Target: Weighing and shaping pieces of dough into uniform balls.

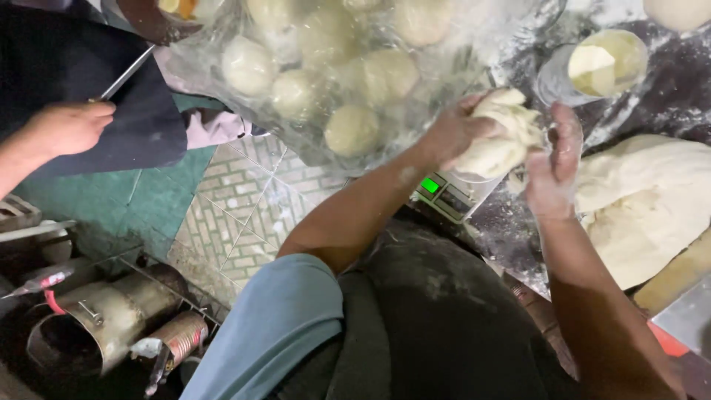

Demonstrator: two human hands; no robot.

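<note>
A dark, flour-dusted worktop point(670, 96) carries a large dough mass point(644, 204) at three o'clock, a small scale point(452, 194) centrally, and a round container point(596, 63) at one o'clock.

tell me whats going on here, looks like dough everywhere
A person is working a lump of dough above a small scale with a green display. The left hand grips the lump, while the floury right hand is open beside it. Rounded dough balls sit on a clear plastic sheet behind, and a large dough mass lies on the floured counter. At far left, another person's hand holds a thin metal rod.
</note>
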